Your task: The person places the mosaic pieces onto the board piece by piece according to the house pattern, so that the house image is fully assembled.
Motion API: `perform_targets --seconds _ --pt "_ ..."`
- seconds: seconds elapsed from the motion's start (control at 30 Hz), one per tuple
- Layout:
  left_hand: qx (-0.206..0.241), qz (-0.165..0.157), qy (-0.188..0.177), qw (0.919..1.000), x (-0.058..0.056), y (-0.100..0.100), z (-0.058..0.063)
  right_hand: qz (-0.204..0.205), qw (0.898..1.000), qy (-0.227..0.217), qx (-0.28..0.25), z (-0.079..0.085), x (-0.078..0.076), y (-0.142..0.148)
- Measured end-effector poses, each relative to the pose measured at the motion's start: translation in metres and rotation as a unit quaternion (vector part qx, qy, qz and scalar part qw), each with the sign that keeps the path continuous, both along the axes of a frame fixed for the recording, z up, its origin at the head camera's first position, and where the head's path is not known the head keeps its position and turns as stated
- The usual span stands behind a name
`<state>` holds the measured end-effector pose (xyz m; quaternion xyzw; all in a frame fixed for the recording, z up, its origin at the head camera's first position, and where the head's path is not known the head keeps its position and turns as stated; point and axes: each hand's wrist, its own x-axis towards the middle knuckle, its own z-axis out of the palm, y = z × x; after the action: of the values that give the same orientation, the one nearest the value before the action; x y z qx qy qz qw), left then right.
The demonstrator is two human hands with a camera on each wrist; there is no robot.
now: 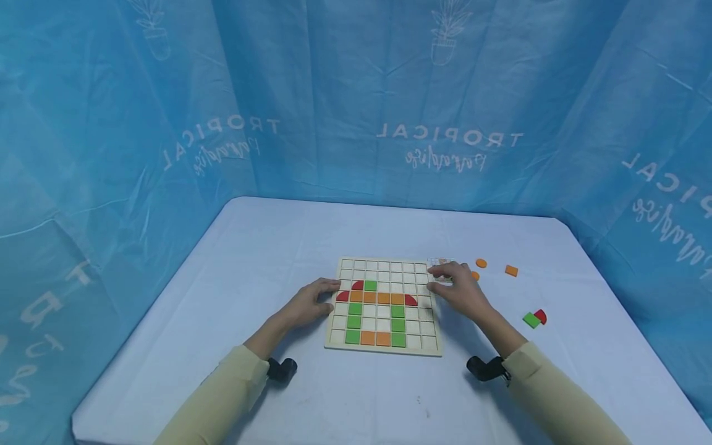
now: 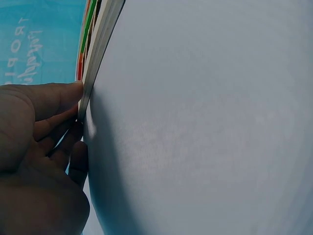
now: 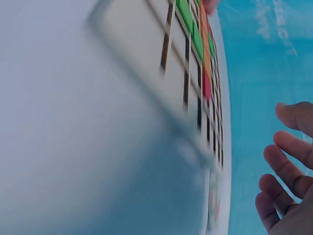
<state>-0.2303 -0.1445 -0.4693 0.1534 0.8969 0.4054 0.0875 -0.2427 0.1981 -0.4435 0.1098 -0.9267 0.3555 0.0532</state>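
Note:
A square wooden grid board point(image 1: 413, 326) lies on the table, its tiles forming a pattern. Orange tiles point(image 1: 384, 298) make a row with red quarter-round tiles point(image 1: 410, 300) at both ends; green tiles point(image 1: 354, 322) run down two columns beneath. My left hand point(image 1: 305, 304) rests at the board's left edge. In the left wrist view, its thumb point(image 2: 63, 95) touches the board's side point(image 2: 98, 54). Above the right edge hovers my right hand point(image 1: 460, 290), fingers bent and spread. The right wrist view shows nothing between its fingers point(image 3: 281, 159).
A printed card point(image 1: 436, 261) lies behind the right hand, partly hidden. To its right are orange round pieces point(image 1: 481, 263) and an orange square point(image 1: 511, 271). Nearer me, a green square point(image 1: 531, 319) touches a red quarter-round point(image 1: 541, 316). Blue curtains point(image 1: 345, 93) surround the table.

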Motion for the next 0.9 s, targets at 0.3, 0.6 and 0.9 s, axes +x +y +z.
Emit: perform_targets --seconds 0.3,0.6,0.9 --pt "-0.006 0.001 0.004 1.0 0.001 0.001 0.001 -0.07 0.997 0.015 0.022 -0.006 0.028 0.08" --pt "-0.006 0.001 0.0 1.0 0.002 0.001 0.001 -0.133 0.989 -0.012 0.056 -0.02 0.054 0.128" --pt "-0.003 0.003 -0.005 1.0 0.001 0.001 0.001 -0.159 0.985 -0.022 0.061 -0.026 0.077 0.151"
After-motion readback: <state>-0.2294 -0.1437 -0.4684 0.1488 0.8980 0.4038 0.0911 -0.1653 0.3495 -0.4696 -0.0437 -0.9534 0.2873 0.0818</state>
